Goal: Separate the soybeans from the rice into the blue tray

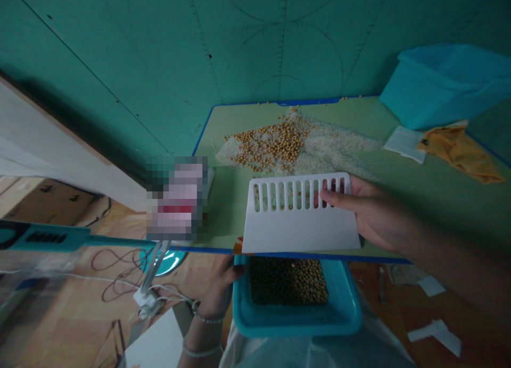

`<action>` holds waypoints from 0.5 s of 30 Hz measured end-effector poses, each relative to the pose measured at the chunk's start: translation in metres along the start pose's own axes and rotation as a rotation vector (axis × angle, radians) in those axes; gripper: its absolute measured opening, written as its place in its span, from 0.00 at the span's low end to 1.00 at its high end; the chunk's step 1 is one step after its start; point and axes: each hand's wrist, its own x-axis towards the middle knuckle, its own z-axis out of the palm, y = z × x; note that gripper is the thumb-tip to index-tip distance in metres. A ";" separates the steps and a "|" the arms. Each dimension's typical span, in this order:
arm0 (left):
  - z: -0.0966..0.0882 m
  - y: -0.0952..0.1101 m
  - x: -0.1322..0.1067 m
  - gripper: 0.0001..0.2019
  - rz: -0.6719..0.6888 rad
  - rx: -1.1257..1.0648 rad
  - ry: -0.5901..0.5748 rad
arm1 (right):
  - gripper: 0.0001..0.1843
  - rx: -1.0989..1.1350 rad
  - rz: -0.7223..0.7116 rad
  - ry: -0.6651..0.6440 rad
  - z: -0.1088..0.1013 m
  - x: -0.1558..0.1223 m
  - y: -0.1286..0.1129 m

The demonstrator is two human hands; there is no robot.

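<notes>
My right hand (379,216) grips a white slotted plastic scraper (299,219) by its right edge, standing it on the green mat (419,187) at the table's near edge. Beyond it lies a pile of yellow beans (275,144) mixed with white rice (335,147). My left hand (221,288) holds the left rim of a blue tray (297,315) just below the table edge; the tray has dark beans (287,280) in it. The left fingers curl round the rim.
A blue plastic bin (443,83) stands at the back right, with an orange cloth (463,150) and a white paper (405,143) beside it. A blurred-out object (175,198) sits at the mat's left edge. Cables and paper scraps lie on the floor below.
</notes>
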 end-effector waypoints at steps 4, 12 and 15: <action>0.003 0.003 -0.001 0.17 0.024 -0.001 -0.006 | 0.10 -0.005 -0.017 0.028 -0.002 0.000 -0.004; -0.001 -0.003 0.000 0.20 0.000 0.014 0.047 | 0.08 -0.086 -0.188 0.262 -0.024 0.004 -0.027; 0.001 -0.003 -0.001 0.21 -0.003 0.020 0.016 | 0.06 -0.079 -0.144 0.304 -0.031 0.001 -0.026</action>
